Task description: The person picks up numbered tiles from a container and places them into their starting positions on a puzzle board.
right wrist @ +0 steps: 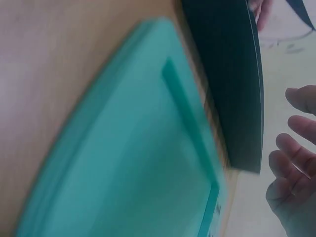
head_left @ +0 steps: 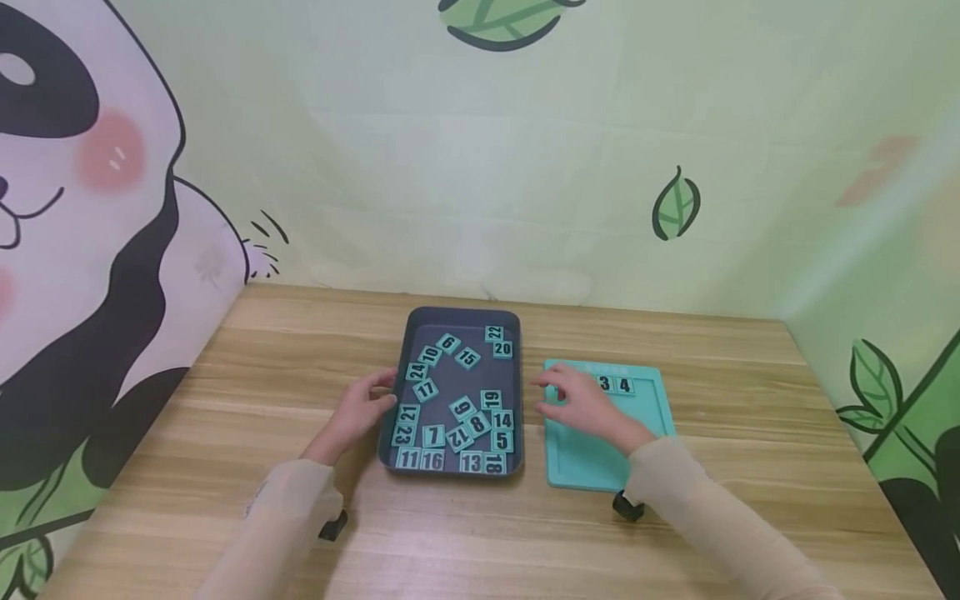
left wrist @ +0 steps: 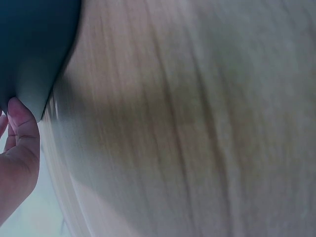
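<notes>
Head view: the tray [head_left: 456,381] of number tiles [head_left: 433,436] is touched at its left side by the relaxed left hand [head_left: 362,408]; the right hand [head_left: 581,402], fingers parted, is seen above the turquoise board [head_left: 588,462].

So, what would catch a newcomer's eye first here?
Likely the big panda drawn on the wall, far left. Next, the dark tray on the table, strewn with number tiles, the left hand at its left edge. Then the turquoise board to its right, the right hand over it.
</notes>
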`<state>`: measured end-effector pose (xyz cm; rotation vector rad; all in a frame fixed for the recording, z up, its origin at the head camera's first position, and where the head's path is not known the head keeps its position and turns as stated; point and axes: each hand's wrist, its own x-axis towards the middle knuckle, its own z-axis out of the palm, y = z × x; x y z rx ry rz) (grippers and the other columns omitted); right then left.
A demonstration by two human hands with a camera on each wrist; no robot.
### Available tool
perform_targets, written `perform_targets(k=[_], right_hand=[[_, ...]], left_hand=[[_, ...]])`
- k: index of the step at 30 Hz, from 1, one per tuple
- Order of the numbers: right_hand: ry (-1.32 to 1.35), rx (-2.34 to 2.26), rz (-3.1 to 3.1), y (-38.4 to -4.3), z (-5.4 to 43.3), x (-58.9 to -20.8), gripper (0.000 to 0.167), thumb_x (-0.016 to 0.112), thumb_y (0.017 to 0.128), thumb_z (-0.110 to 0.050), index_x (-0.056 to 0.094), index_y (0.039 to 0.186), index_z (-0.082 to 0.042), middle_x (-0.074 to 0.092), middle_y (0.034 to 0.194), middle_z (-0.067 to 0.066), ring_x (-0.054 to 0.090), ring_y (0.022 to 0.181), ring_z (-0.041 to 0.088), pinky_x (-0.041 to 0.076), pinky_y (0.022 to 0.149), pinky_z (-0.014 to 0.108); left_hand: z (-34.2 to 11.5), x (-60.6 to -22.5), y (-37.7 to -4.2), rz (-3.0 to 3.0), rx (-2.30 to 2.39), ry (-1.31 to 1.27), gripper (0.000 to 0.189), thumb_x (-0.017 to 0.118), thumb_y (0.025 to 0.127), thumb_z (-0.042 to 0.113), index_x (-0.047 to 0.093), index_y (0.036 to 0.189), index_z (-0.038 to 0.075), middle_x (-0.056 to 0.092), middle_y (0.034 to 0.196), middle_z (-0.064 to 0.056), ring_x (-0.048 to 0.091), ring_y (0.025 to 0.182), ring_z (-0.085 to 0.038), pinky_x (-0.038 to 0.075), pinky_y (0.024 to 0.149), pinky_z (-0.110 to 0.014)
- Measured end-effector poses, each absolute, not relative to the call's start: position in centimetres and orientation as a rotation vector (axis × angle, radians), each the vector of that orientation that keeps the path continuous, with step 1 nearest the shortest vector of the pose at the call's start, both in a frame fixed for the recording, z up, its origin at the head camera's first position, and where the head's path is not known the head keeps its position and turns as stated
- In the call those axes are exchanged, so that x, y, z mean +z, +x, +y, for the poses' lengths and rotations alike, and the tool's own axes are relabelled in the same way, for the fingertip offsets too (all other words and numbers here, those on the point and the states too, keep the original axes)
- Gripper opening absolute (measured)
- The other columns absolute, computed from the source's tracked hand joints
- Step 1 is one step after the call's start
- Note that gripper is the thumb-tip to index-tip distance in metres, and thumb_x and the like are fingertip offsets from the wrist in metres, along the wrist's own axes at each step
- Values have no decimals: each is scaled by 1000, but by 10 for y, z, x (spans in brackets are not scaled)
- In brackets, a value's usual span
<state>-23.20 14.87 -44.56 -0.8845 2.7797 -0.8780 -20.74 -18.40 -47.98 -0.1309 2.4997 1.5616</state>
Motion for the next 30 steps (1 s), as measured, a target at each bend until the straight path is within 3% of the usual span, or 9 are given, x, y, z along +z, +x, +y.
perform_targets(k=[3,6,12,15,23,30], right_hand=[[-945,-891,2734,-227,139,-446,37,64,78,-21,58,112,-6,56,104,10,47,64,10,41,56,20],[-977,-872,2691,-221,131,-446,37,64,78,-23,58,112,-8,56,108,7,47,62,9,42,56,20],[-1078,-755,2619,-215,117,-448,35,63,78,-24,60,110,-8,59,106,5,56,92,19,48,79,33],[-1096,-686,2585,-213,112,-448,34,62,79,-24,61,109,-8,60,104,4,56,95,18,47,83,33],[-1012,-507,2557,-208,101,-448,31,63,78,-24,62,106,-11,61,101,1,56,93,15,48,82,31],[-941,-368,2609,-208,94,-450,31,65,76,-23,63,105,-13,58,95,0,53,81,11,47,70,26]], left_hand=[[-184,-479,-208,2495,1563,-149,45,44,88,4,38,133,7,44,125,-17,47,113,-34,44,91,-43],[-183,-479,-208,2500,1565,-142,45,44,88,3,38,132,6,44,125,-18,47,113,-34,44,91,-43],[-184,-478,-207,2503,1560,-130,45,44,88,3,38,132,6,44,125,-18,46,113,-35,44,91,-43],[-184,-478,-207,2505,1568,-129,45,45,88,2,38,132,6,44,125,-18,46,113,-35,45,91,-43],[-183,-478,-206,2496,1593,-113,45,45,87,1,38,132,5,44,124,-19,47,113,-36,46,89,-42],[-184,-479,-207,2483,1578,-137,45,44,89,2,37,132,7,43,126,-17,45,115,-35,44,91,-43]])
